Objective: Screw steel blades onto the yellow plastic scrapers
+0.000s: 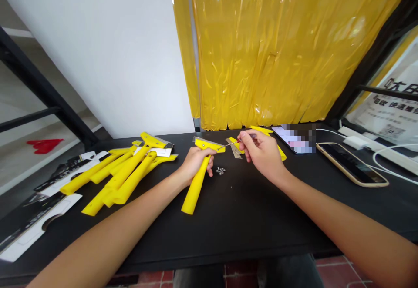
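Observation:
My left hand (195, 162) is closed round the neck of a yellow scraper (196, 188), whose blade head points away from me and whose handle slants toward me. In my right hand (257, 149) a thin screwdriver (232, 143) is pinched, its tip at the right part of the scraper's head. Just right of my left hand lies a small heap of screws (221, 171). Behind the screwdriver are loose metal blades (235, 151) and yellow scraper parts (261, 129), partly covered by my right hand.
Several yellow scrapers (127, 172) lie piled on the left of the black table (248, 227). Black-and-white cardboard sleeves (58, 222) lie farther left. At right are a phone (351, 164), another lit phone (290, 138) and a power strip (382, 146) with white cables. A yellow plastic curtain (267, 53) hangs behind.

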Action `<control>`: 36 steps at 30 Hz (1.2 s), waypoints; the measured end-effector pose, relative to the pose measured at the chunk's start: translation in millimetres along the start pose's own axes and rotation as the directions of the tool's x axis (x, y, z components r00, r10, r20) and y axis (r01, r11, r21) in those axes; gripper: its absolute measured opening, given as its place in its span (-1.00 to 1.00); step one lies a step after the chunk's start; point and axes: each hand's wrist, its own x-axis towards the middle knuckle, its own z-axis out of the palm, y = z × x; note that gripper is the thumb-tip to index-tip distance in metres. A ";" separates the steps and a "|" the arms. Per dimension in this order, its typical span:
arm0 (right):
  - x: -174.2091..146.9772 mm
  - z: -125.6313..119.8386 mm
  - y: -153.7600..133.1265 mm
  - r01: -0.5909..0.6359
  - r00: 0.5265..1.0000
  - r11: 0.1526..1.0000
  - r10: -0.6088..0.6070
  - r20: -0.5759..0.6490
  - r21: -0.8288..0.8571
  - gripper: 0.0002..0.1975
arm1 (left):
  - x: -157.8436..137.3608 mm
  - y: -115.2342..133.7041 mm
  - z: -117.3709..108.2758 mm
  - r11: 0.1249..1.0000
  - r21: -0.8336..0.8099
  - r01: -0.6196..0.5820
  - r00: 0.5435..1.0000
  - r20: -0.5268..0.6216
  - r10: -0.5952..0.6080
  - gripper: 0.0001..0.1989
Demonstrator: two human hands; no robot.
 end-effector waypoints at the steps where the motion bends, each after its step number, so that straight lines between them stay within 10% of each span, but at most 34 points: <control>1: -0.8 0.2 0.5 0.030 1.000 0.999 -0.030 0.005 -0.029 -0.65 | 0.0 -0.2 -0.1 1.000 -0.003 0.001 1.000 -0.003 -0.001 -0.76; 27: 3.3 -9.7 3.0 0.117 0.965 0.986 -0.086 0.246 -0.115 -0.80 | -4.5 1.4 2.5 0.981 0.188 0.051 0.997 0.052 -0.062 -0.68; 36: 5.2 -14.4 -4.3 0.205 0.979 0.808 -0.161 0.128 -0.553 -0.67 | -2.6 0.7 2.3 0.983 0.176 0.056 0.995 0.072 -0.069 -0.66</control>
